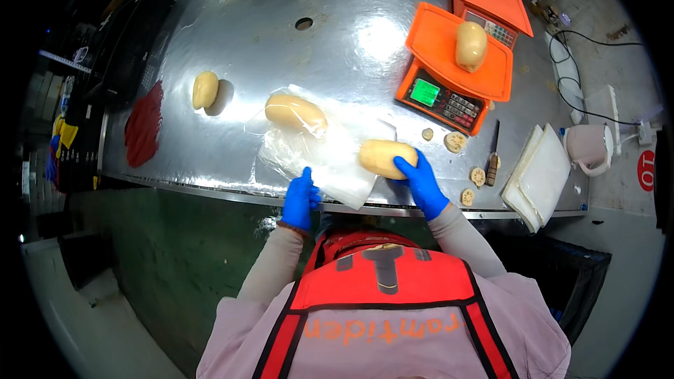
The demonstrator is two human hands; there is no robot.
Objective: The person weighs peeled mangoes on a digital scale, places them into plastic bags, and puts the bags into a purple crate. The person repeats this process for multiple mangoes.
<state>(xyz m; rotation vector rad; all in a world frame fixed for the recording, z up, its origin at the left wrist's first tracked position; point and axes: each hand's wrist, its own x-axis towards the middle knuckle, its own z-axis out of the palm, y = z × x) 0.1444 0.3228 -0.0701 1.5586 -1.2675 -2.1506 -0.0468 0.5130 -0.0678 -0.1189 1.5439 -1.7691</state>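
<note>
My right hand (424, 184), in a blue glove, grips a peeled lotus root segment (387, 159) by its right end, over the right part of the clear plastic bags (337, 171). Another lotus root segment (296, 114) lies under or inside clear plastic at the back left of these bags. My left hand (300, 201), also blue-gloved, is at the table's front edge beside the bags. One finger points forward and nothing shows in its grasp; whether it touches the plastic is unclear.
An orange scale (447, 89) with a lit display carries a lotus root segment (471, 46); a second orange scale (492, 0) stands behind. A knife (492, 168), lotus slices (455, 142), folded white sheets (537, 179) and a mug (587, 147) are right. Red cloth (144, 129) lies left.
</note>
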